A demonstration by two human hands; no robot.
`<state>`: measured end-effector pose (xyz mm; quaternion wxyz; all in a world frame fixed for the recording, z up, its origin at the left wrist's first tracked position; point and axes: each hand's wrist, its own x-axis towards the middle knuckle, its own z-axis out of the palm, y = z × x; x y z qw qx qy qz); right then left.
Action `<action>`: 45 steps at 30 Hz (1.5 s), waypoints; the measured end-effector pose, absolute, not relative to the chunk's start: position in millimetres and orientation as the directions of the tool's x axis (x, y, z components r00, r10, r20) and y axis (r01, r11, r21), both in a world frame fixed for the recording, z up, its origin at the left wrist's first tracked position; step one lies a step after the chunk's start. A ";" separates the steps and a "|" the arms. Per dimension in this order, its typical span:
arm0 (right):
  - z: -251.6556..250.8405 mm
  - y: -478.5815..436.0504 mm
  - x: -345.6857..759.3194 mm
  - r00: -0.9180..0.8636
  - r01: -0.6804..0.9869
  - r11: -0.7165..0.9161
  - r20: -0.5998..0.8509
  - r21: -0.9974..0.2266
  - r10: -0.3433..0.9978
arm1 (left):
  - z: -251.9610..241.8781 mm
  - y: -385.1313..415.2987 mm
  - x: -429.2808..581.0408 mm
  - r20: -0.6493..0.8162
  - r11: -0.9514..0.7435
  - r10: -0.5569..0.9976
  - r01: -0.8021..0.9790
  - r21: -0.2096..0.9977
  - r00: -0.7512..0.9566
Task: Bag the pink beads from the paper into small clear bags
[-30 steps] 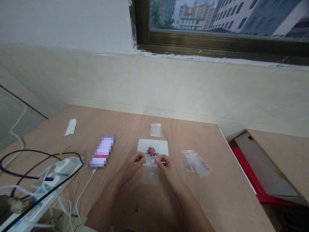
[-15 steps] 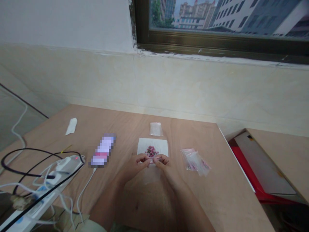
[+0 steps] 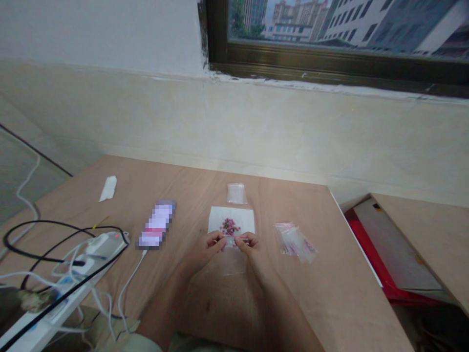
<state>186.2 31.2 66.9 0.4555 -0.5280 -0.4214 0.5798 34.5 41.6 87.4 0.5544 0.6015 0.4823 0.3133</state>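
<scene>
Both hands pinch the top edge of a small clear zip bag [image 3: 233,264] with a pink strip along its opening. My left hand [image 3: 213,244] is closed on the bag's left corner, and my right hand [image 3: 247,242] on its right corner. Just beyond the fingertips, a heap of small pink beads [image 3: 229,226] lies on a sheet of white paper [image 3: 240,214]. A few pinkish bits show near the bag's mouth, but I cannot tell whether they are inside. Off to the right lies a loose pile of clear zip bags [image 3: 295,242] with pink contents.
Behind the paper lies a stack of clear bags [image 3: 236,193]. A phone [image 3: 157,225] on a charging cable is at the left, near a power strip [image 3: 69,288] with tangled cables. A white scrap [image 3: 108,188] sits farther back. The table's right edge borders a red-lined box [image 3: 370,254].
The fingers have spread slightly apart along the bag's top, and its pink strip shows more clearly between them. The whole view has shifted a little; the beads and piles stay put.
</scene>
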 end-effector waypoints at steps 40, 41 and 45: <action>31.7 188.7 197.9 0.420 0.434 -0.166 0.036 -0.886 0.907 | 49.0 33.6 -6.1 -0.180 0.119 0.982 0.530 0.840 0.065; 35.3 179.9 203.4 0.432 0.480 -0.159 0.075 -0.863 0.899 | 47.8 33.7 -6.6 -0.180 0.117 0.981 0.528 0.841 0.069; 51.3 123.2 244.4 0.419 0.797 -0.206 0.273 -0.568 0.866 | 41.9 33.3 -8.8 -0.153 0.083 0.984 0.513 0.854 0.096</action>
